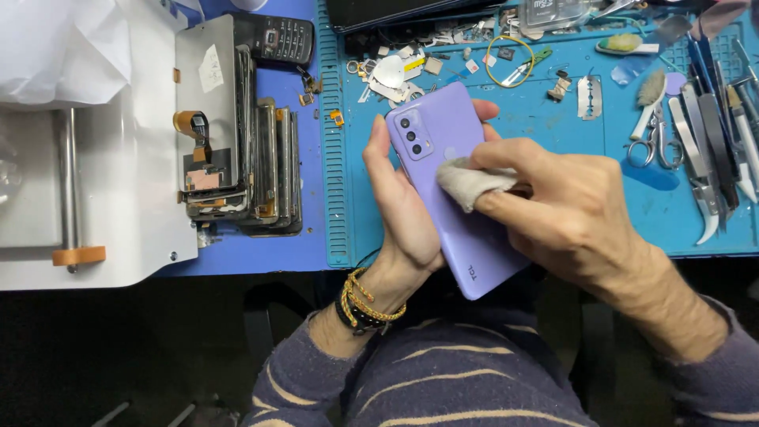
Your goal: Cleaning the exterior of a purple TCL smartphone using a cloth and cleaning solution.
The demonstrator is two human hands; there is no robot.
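Sitting on the left is a stack of phone screens (245, 170); left hand (403, 209) is gripping the purple phone (455, 194) over the blue mat (553, 142), fingers wrapped around its edges; right hand (565, 209) is pinching a cloth (470, 180) against its back; 1 pair of scissors (655, 138) is lying far right.

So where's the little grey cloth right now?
In the head view, the grey cloth is pinched in the right hand, pressed on the back of the purple phone that the left hand holds above the blue mat.
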